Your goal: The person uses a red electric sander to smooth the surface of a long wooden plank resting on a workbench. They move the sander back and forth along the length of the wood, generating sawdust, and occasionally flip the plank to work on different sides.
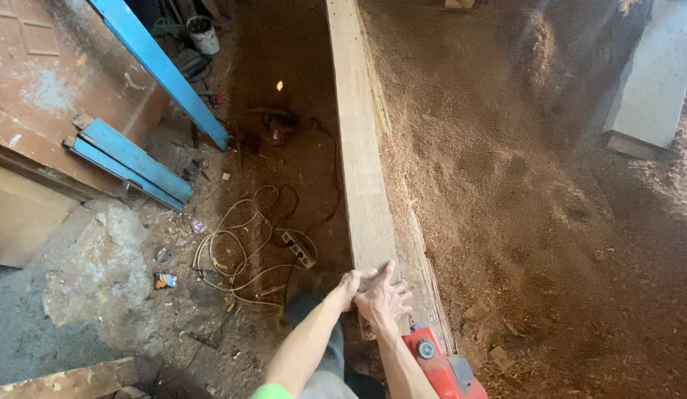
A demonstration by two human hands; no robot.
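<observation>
View from above of a person's two bare forearms reaching forward over a sawdust-covered workshop floor. A long wooden plank (pixel 362 140) runs from the near centre away to the far top of the scene, standing on its narrow edge. Both hands meet at its near end. The left hand (pixel 350 284) curls its fingers over the plank's near left corner, its grip closed on the wood. The right hand (pixel 385 299) lies with fingers spread, its grip open, palm pressed on the plank's end. Just near and right of the right hand sits a red power tool (pixel 441 366). Left of the plank, a tangle of pale cable (pixel 229 255) with a power strip (pixel 299 247) lies on the floor. Blue painted boards (pixel 129 164) lie far left. A deep pile of sawdust (pixel 521 185) fills the right side.
</observation>
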